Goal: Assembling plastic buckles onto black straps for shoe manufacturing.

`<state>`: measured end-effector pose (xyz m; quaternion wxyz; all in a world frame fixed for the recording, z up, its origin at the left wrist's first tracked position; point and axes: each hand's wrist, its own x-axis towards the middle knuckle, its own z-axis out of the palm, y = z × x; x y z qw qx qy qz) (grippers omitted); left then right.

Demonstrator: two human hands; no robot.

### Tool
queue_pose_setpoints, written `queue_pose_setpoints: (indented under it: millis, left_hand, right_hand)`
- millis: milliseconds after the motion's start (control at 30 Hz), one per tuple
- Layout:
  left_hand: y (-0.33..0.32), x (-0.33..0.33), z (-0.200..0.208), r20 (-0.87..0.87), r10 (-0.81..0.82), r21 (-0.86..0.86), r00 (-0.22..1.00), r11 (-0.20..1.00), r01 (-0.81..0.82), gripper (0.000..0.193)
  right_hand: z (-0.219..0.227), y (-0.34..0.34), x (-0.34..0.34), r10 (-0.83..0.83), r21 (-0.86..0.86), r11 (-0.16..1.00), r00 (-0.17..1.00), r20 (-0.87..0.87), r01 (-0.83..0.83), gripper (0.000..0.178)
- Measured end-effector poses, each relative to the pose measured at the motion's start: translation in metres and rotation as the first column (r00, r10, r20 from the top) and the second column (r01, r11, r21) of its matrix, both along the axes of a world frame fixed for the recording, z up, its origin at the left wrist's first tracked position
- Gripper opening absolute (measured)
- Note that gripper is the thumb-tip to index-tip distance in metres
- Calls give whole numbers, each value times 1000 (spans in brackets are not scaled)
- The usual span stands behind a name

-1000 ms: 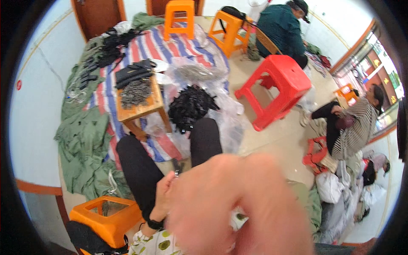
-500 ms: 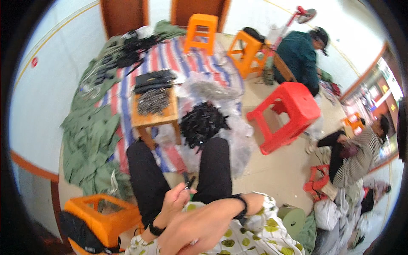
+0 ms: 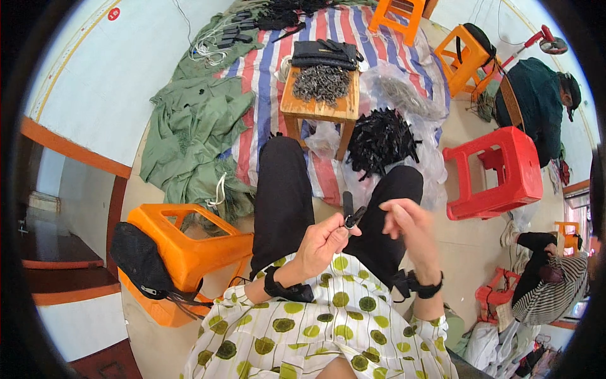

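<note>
Over my lap, my left hand is closed in a pinch on a short black strap. A small metal piece seems to sit on the strap at my fingertips, too small to make out well. To the right of it, apart from the strap, is my right hand, slightly blurred, its fingers loosely bent and apart with nothing seen in them. Ahead of my knees lies a heap of black strap pieces on clear plastic. Many small metal pieces are piled on a wooden stool.
A black bag lies behind the metal pile. Orange stools stand at left and far right, a red stool at right. Green cloth covers the left floor beside a striped sheet. Two people sit at right.
My right hand has come up from low across my left forearm to the right side of my lap. The left hand keeps the strap. The view has shifted.
</note>
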<state>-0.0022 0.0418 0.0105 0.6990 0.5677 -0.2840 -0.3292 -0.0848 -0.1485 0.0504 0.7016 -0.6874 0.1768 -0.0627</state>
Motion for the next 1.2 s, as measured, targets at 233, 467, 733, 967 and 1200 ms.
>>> queue_pose_setpoints:
  millis: [233, 467, 733, 967, 1200]
  left_hand:
    - [-5, -9, -4, 96, -214, 29, 972, 977, 212, 34]
    - [-6, -15, 6, 231, 5, 121, 973, 992, -34, 31]
    - [-5, -7, -2, 48, 112, 45, 993, 992, -114, 28]
    - [-7, -7, -2, 99, -18, 135, 995, 991, 5, 26]
    - [-3, 2, -9, -292, -284, -74, 913, 959, 274, 44]
  right_hand:
    - [-37, 27, 7, 29, 389, 920, 998, 53, -48, 27]
    - [-32, 25, 14, -134, 195, 974, 987, 93, 114, 20]
    - [-20, 34, 14, -176, 32, 984, 960, 219, 173, 17]
    - [-16, 47, 3, -158, -65, 980, 942, 297, 185, 11]
    - [-18, 43, 2, -77, -19, 996, 964, 253, 85, 10]
